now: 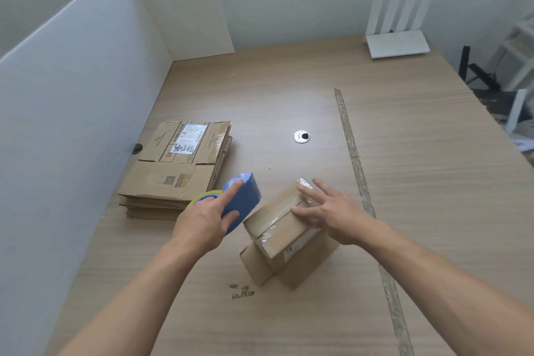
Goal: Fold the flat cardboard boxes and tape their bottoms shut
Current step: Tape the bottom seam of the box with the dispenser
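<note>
A folded cardboard box (281, 235) stands bottom-up on the wooden table (419, 182), with clear tape along its closed flaps. My right hand (332, 215) lies flat on its taped top at the far right corner, fingers spread and straight. My left hand (206, 218) grips a blue tape dispenser (244, 201) with a yellow-rimmed roll, held just left of the box, index finger stretched along its side. A stack of flat cardboard boxes (176, 169) lies to the left, the top one bearing a white shipping label.
White partition walls (86, 81) close off the left and back-left. A strip of old tape (357, 165) runs down the table at right. A round cable grommet (301, 136) sits mid-table, a white router (397, 43) at the back right, and tape scraps (242, 291) near the front.
</note>
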Demonstrator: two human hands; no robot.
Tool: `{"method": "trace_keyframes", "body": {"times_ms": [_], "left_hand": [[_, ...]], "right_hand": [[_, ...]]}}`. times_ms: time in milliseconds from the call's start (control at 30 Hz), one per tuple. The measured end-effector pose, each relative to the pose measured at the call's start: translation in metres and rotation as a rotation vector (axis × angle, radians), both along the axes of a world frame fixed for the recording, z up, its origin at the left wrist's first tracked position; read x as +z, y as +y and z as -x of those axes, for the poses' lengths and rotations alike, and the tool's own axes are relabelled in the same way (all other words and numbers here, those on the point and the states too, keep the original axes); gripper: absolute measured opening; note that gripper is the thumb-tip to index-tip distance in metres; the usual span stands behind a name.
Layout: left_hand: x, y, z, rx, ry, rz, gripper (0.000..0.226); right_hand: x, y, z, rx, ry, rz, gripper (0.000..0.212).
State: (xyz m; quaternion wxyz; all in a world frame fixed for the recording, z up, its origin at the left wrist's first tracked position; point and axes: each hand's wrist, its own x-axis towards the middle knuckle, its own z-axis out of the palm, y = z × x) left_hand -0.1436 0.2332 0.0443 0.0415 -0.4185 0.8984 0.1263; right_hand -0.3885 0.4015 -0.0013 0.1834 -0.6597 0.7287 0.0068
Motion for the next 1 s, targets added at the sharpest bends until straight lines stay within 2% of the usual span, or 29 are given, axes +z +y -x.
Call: {"method": "trace_keyframes", "body": {"times_ms": [67,167,233,300,433,600,767,867,1000], "left_hand": [[-0.004,0.006,-0.001,-0.011,0.006,-0.044,0.065],[-0.009,0.016,-0.001,0.002,0.057,-0.093,0.066],[-0.014,0.021,-0.001,-0.008,0.074,-0.105,0.067],[-0.019,0.024,-0.002,-0.021,0.092,-0.093,0.068],[-0.019,0.026,-0.002,0.002,0.143,-0.079,0.068],[-0.013,0.03,0.0,0.005,0.187,-0.099,0.067],[-0.012,0.026,-0.007,-0.077,0.156,-0.083,0.068],[-0.01,0.017,-0.016,-0.118,0.117,-0.026,0.067],[-0.01,0.015,-0.021,-0.154,0.108,0.029,0.068]], "right_hand": [[-0.002,0.005,-0.004,-0.111,0.01,0.102,0.049],[-0.016,0.01,-0.013,-0.401,-0.061,0.299,0.049],[-0.024,0.011,-0.02,-0.581,-0.238,0.305,0.053],[-0.027,0.012,-0.029,-0.669,-0.459,0.238,0.058],[-0.024,0.02,-0.04,-0.637,-0.724,0.192,0.072],[-0.031,0.021,-0.05,-0.542,-0.673,0.188,0.086],[-0.045,0.024,-0.05,-0.479,-0.587,0.281,0.064],[-0.041,0.023,-0.045,-0.406,-0.562,0.281,0.058],[-0.04,0.02,-0.046,-0.435,-0.542,0.358,0.055]]}}
